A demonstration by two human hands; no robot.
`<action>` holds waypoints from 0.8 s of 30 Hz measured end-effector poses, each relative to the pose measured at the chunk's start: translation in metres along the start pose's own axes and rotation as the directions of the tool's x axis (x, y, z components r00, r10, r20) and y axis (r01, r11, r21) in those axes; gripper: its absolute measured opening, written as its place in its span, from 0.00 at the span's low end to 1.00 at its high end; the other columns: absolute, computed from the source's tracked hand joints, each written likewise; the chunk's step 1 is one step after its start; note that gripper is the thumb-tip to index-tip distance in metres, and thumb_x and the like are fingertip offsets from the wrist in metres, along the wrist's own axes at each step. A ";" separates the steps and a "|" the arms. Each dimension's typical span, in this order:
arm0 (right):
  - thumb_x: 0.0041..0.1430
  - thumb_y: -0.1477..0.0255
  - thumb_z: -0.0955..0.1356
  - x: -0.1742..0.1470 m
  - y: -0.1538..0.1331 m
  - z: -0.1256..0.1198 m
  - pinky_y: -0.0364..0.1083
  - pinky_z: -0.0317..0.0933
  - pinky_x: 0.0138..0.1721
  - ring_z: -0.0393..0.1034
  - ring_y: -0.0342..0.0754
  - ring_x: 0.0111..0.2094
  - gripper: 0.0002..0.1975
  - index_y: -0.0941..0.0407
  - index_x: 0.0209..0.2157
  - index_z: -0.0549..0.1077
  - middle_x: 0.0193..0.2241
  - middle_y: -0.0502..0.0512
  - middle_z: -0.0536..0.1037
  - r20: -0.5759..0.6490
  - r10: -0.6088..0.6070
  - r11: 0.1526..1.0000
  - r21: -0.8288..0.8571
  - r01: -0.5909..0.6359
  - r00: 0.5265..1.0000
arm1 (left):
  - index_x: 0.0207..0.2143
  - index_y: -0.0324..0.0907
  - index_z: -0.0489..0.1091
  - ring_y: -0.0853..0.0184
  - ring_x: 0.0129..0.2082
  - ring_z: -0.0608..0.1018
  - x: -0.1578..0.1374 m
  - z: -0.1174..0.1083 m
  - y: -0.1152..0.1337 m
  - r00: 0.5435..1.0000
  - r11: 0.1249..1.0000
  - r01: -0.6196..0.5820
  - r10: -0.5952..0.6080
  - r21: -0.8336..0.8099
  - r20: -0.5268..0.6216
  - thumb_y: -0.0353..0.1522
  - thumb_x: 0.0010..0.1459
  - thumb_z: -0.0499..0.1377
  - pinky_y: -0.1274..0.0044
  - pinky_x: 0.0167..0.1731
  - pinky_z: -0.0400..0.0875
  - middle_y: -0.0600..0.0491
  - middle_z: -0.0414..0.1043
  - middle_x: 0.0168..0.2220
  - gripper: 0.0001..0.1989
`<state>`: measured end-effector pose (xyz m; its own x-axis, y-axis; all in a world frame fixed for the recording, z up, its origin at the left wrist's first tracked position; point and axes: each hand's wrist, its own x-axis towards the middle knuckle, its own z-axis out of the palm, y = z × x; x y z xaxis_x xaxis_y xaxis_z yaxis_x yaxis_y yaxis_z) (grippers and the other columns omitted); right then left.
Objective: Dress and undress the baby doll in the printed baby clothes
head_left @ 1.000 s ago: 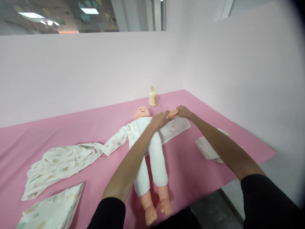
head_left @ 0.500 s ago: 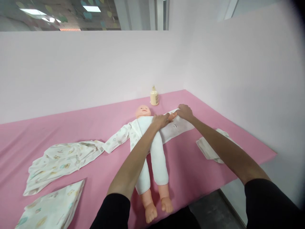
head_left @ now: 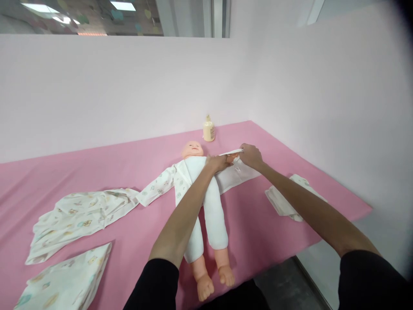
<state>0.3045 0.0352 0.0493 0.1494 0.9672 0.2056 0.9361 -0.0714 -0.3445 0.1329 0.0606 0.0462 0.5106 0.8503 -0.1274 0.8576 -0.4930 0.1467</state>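
A baby doll point(head_left: 214, 215) with a white cloth body lies on its back, feet towards me. One of its arms, on the left of the view, is inside the sleeve of a printed baby shirt point(head_left: 158, 186). The shirt's other half is spread out to the right, its pale inner side up. My left hand point(head_left: 218, 163) is closed around the doll's other arm, close to its small hand point(head_left: 232, 158). Pinched in my right hand point(head_left: 251, 156) is the upper edge of the shirt, pulled taut beside the doll's hand.
A pink cloth point(head_left: 258, 232) covers the table. A pump bottle point(head_left: 208, 130) stands behind the doll's head. Printed baby clothes point(head_left: 84, 219) and a folded printed cloth point(head_left: 67, 280) lie at left. Another folded white cloth point(head_left: 284, 202) is under my right forearm. White walls border the back and right.
The shirt edge has been drawn into a narrower taut strip over the doll's hand. My right hand has shifted slightly down; my left hand keeps its hold on the arm.
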 end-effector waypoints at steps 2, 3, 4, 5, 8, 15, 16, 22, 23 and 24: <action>0.61 0.73 0.60 -0.003 -0.002 0.000 0.50 0.62 0.42 0.71 0.57 0.44 0.13 0.56 0.43 0.72 0.44 0.62 0.77 -0.004 -0.032 0.999 -0.036 0.032 0.999 | 0.55 0.50 0.66 0.51 0.58 0.72 0.002 0.000 -0.001 1.000 1.000 -0.012 0.012 -0.001 0.014 0.51 0.62 0.50 0.54 0.61 0.54 0.48 0.71 0.58 0.25; 0.62 0.73 0.60 -0.003 -0.003 0.000 0.50 0.62 0.42 0.71 0.57 0.44 0.13 0.56 0.44 0.72 0.44 0.63 0.76 -0.002 -0.036 0.998 -0.052 0.036 0.999 | 0.57 0.51 0.64 0.51 0.59 0.71 0.002 -0.001 -0.002 0.999 1.000 -0.021 0.021 -0.005 0.024 0.52 0.62 0.50 0.55 0.62 0.54 0.48 0.70 0.59 0.26; 0.62 0.73 0.60 -0.002 -0.003 0.001 0.50 0.62 0.43 0.71 0.56 0.44 0.13 0.57 0.44 0.72 0.45 0.63 0.76 0.002 -0.031 0.997 -0.070 0.031 1.000 | 0.58 0.50 0.63 0.51 0.59 0.71 0.001 -0.002 -0.004 0.999 1.000 -0.031 0.031 -0.008 0.036 0.52 0.62 0.49 0.56 0.62 0.54 0.48 0.69 0.60 0.27; 0.63 0.73 0.60 0.000 -0.003 0.001 0.49 0.61 0.42 0.71 0.56 0.44 0.13 0.57 0.44 0.72 0.46 0.63 0.75 0.011 -0.021 0.996 -0.088 0.022 1.000 | 0.59 0.49 0.61 0.52 0.60 0.70 0.000 -0.004 -0.005 0.998 0.999 -0.040 0.041 -0.011 0.048 0.53 0.62 0.49 0.57 0.62 0.55 0.47 0.68 0.61 0.28; 0.64 0.72 0.60 0.006 -0.001 0.003 0.49 0.61 0.41 0.71 0.57 0.44 0.13 0.58 0.45 0.72 0.47 0.65 0.74 0.034 0.007 0.991 -0.137 -0.003 0.999 | 0.63 0.46 0.57 0.53 0.60 0.69 -0.004 -0.008 -0.007 0.995 0.997 -0.072 0.072 -0.011 0.067 0.50 0.64 0.49 0.61 0.60 0.60 0.45 0.65 0.63 0.30; 0.64 0.77 0.59 0.005 -0.011 0.012 0.50 0.59 0.44 0.69 0.58 0.46 0.13 0.60 0.46 0.71 0.49 0.67 0.72 -0.036 -0.063 0.984 -0.167 0.056 0.997 | 0.62 0.48 0.61 0.50 0.60 0.70 -0.003 -0.003 0.002 0.996 0.993 -0.074 0.068 0.098 0.055 0.43 0.66 0.47 0.53 0.60 0.56 0.44 0.68 0.60 0.24; 0.63 0.79 0.59 0.004 -0.014 0.014 0.50 0.58 0.44 0.69 0.58 0.46 0.14 0.60 0.46 0.71 0.48 0.67 0.72 -0.071 -0.079 0.983 -0.173 0.066 0.994 | 0.61 0.48 0.63 0.50 0.59 0.70 -0.001 -0.002 0.003 0.996 0.992 -0.072 0.066 0.100 0.066 0.42 0.65 0.48 0.52 0.60 0.55 0.44 0.69 0.59 0.23; 0.60 0.81 0.58 -0.008 -0.032 0.029 0.51 0.59 0.46 0.67 0.57 0.45 0.17 0.61 0.47 0.71 0.47 0.67 0.72 -0.180 -0.167 0.986 -0.045 0.162 0.969 | 0.58 0.44 0.67 0.50 0.60 0.69 0.002 0.003 0.006 0.998 0.994 -0.053 0.049 0.092 0.038 0.40 0.65 0.49 0.52 0.61 0.55 0.42 0.69 0.59 0.22; 0.60 0.81 0.58 -0.011 -0.035 0.031 0.50 0.59 0.47 0.67 0.57 0.46 0.17 0.61 0.48 0.71 0.48 0.67 0.72 -0.180 -0.195 0.980 -0.010 0.197 0.964 | 0.58 0.43 0.67 0.50 0.61 0.68 0.002 0.003 0.006 0.999 0.995 -0.042 0.041 0.086 0.016 0.39 0.66 0.49 0.53 0.61 0.55 0.41 0.68 0.59 0.22; 0.60 0.80 0.58 -0.013 -0.037 0.033 0.50 0.59 0.48 0.67 0.56 0.46 0.18 0.61 0.48 0.71 0.48 0.66 0.72 -0.180 -0.220 0.974 0.018 0.227 0.959 | 0.58 0.42 0.68 0.50 0.61 0.68 0.002 0.004 0.006 0.999 0.996 -0.032 0.032 0.079 -0.003 0.37 0.66 0.48 0.54 0.61 0.55 0.41 0.69 0.59 0.21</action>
<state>0.2576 0.0336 0.0296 -0.0056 0.8991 0.4377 0.9395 0.1546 -0.3056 0.1393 0.0582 0.0426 0.5376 0.8347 -0.1193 0.8432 -0.5327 0.0725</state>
